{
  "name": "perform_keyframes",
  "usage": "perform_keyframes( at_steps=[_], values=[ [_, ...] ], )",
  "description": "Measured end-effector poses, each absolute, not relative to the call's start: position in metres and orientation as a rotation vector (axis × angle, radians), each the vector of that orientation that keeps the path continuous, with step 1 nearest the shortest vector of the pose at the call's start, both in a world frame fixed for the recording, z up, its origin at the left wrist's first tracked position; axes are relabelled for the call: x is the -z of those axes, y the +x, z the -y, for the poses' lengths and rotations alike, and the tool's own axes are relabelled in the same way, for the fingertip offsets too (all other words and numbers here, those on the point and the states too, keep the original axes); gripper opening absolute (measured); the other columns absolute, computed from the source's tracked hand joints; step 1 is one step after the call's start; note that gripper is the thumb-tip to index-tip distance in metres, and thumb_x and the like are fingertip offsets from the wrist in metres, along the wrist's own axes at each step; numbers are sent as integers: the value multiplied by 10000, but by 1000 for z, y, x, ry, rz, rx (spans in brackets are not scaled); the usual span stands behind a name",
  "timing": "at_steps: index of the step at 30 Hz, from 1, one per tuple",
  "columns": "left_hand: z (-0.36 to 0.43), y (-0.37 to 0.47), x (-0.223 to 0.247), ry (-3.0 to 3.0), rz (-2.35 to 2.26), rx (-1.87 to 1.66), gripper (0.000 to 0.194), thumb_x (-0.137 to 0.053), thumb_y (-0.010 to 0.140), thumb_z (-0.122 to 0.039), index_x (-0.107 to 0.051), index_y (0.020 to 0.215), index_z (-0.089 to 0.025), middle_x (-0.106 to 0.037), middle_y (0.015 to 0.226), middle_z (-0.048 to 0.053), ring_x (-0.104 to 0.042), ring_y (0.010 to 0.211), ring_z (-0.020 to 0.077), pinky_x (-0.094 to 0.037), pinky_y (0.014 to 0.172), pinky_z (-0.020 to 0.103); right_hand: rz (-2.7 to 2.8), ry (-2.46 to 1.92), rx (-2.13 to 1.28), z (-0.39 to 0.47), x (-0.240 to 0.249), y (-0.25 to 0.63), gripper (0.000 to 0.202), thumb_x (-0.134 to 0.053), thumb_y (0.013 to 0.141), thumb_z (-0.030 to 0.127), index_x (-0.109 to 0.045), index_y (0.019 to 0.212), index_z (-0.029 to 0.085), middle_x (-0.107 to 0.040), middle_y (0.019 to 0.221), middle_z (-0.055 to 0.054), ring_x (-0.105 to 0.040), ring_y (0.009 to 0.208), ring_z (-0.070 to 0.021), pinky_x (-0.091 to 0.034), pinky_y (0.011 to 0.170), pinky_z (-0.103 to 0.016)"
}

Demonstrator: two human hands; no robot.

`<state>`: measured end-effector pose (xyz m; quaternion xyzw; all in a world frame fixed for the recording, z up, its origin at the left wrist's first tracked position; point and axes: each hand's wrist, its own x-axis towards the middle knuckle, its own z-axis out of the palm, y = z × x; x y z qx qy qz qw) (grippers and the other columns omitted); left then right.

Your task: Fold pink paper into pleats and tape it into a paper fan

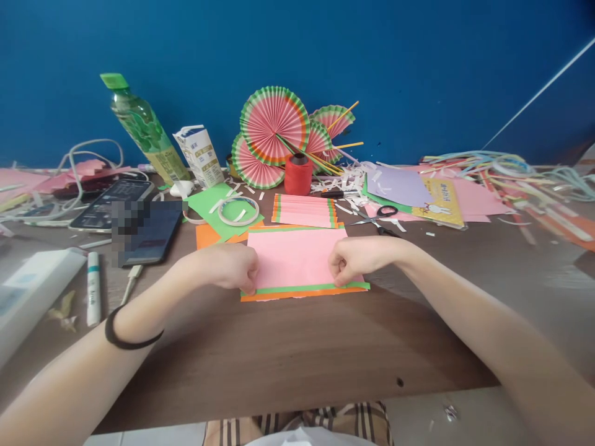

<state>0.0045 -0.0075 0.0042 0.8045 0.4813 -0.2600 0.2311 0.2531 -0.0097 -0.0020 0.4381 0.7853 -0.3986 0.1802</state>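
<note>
A pink paper sheet (297,257) lies flat on the table, with green and orange strips along its near and far edges. My left hand (235,267) is curled at its near left corner, fingertips pinched at the edge. Over the right side, my right hand (353,260) is also closed, its thumb and fingers pressed together at the near strip. Just behind lies a pleated pink paper (304,211) with green and orange ends. My curled fingers partly hide the sheet's side edges.
Behind stand a red thread spool (298,174) and round folded paper fans (274,130). Scissors (379,217) lie at right, near paper scraps and a purple sheet (402,186). At left are a tape roll (238,211), a milk carton (201,158), a green bottle (146,130), phones and a marker (93,288).
</note>
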Motion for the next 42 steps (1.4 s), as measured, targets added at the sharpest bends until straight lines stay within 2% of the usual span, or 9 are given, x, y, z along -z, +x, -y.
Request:
perform_keyframes(
  at_steps=[6, 14, 19, 24, 28, 34, 38, 42],
  values=[
    [8, 5, -7, 2224, -1388, 736, 312, -586, 582, -427, -411, 496, -183, -435, 546, -5, -384, 489, 126, -251, 450, 257, -2220, 1219, 1130, 9, 3, 253, 151, -562, 640, 288, -610, 673, 150, -567, 585, 8, -490, 541, -100, -322, 490, -208],
    [8, 4, -7, 2218, -1362, 708, 240, -581, 592, -401, -489, 553, -183, -505, 588, 0, -438, 525, 135, -265, 465, 248, -2220, 1193, 1152, 8, 0, 255, 193, -574, 658, 303, -642, 729, 137, -610, 664, -10, -515, 571, -100, -338, 507, -199],
    [14, 6, -5, 2260, -1251, 612, 106, -518, 605, -270, -552, 674, -197, -583, 684, -4, -488, 606, 142, -312, 499, 228, -2231, 1181, 1157, 7, 3, 256, 217, -581, 662, 315, -655, 757, 135, -631, 691, -19, -530, 596, -108, -352, 526, -199],
    [18, 14, 2, 2148, -930, 419, 242, -431, 648, -174, -608, 809, -211, -606, 748, -25, -506, 620, 108, -365, 541, 198, -2238, 1162, 1158, 7, 4, 256, 202, -578, 667, 316, -640, 744, 140, -629, 697, -11, -527, 593, -103, -349, 521, -198],
    [20, 20, 3, 2125, -896, 361, 209, -423, 689, -181, -602, 798, -189, -599, 745, -17, -507, 612, 105, -381, 551, 199, -2233, 1167, 1148, 7, 2, 256, 188, -568, 678, 312, -629, 735, 144, -624, 685, -8, -522, 583, -103, -346, 522, -206],
    [23, 27, 11, 2144, -879, 242, 221, -376, 770, -208, -591, 815, -176, -596, 854, 13, -527, 737, 130, -424, 694, 233, -2234, 1160, 1119, 7, 1, 255, 187, -566, 679, 317, -625, 738, 150, -629, 698, -6, -521, 586, -106, -344, 522, -212],
    [25, 34, 17, 2250, -793, 87, 233, -356, 806, -185, -590, 805, -178, -571, 910, 19, -506, 868, 140, -395, 817, 235, -2239, 1162, 1100, 7, 1, 254, 196, -561, 684, 318, -627, 755, 147, -633, 721, -10, -517, 587, -104, -343, 523, -210],
    [27, 37, 17, 2287, -766, 71, 237, -345, 830, -173, -577, 783, -173, -564, 886, 22, -496, 891, 143, -381, 835, 232, -2237, 1159, 1089, 7, 1, 254, 221, -557, 690, 328, -638, 783, 144, -635, 749, -16, -510, 600, -106, -339, 525, -210]
  ],
)
